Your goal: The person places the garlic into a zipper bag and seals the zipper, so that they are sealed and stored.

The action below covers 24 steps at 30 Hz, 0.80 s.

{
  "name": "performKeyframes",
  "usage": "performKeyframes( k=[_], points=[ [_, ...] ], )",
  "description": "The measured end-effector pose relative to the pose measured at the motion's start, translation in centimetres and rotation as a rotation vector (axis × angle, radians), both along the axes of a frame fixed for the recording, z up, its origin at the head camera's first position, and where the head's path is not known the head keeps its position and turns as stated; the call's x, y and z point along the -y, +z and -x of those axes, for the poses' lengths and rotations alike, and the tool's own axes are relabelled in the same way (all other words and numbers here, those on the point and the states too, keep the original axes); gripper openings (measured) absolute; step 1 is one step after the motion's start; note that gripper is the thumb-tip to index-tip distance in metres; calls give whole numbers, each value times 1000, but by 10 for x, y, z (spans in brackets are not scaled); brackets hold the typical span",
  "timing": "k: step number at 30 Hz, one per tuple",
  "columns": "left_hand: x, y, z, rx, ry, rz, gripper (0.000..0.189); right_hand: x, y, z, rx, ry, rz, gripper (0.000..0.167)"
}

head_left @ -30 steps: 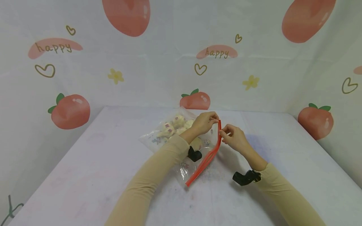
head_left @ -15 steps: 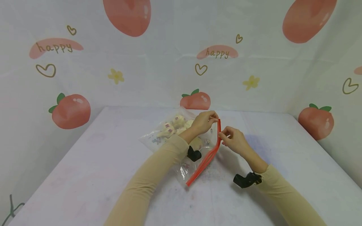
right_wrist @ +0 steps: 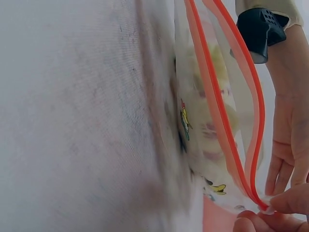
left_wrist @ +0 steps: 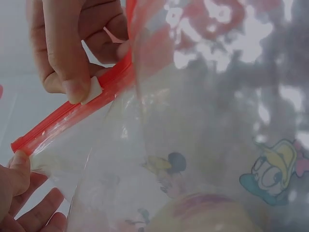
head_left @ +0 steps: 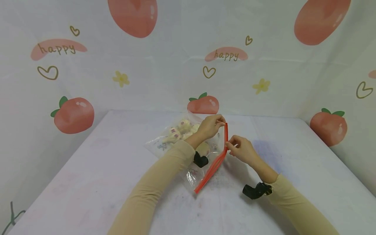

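A clear slider zip bag (head_left: 154, 143) with a red zip (head_left: 213, 165) and cartoon prints lies on the table. Inside are several round cream-coloured things (head_left: 185, 125) with purple marks. At the zip's far end, my left hand (head_left: 210, 126) pinches the corner between thumb and fingers. My right hand (head_left: 242, 149) pinches the small white slider (left_wrist: 92, 91) partway along the zip. Between slider and far corner the red strips lie together; in the right wrist view they spread apart on the near side. My left forearm partly covers the bag.
Black wrist cameras hang at the left cuff (head_left: 201, 160) and right cuff (head_left: 255, 191). The pale table (head_left: 97, 182) ends at the back against a white cloth backdrop (head_left: 164, 71) printed with peaches, hearts and flowers.
My right hand has slid along the red zip towards the near end, with the slider in its fingers. The left hand keeps its hold at the far corner, shifted slightly left.
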<state>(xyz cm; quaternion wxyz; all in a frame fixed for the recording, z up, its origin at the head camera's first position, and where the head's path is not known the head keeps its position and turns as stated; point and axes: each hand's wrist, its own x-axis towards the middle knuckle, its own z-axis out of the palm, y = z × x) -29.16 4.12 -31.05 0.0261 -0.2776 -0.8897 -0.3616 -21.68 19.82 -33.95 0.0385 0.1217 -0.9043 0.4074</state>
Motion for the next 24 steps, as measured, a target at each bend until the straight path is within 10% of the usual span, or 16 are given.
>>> performKeyframes(
  k=[24],
  points=[
    [3, 2, 0, -43, 33, -23, 19, 3, -6, -2, 38, 55, -12, 16]
  ],
)
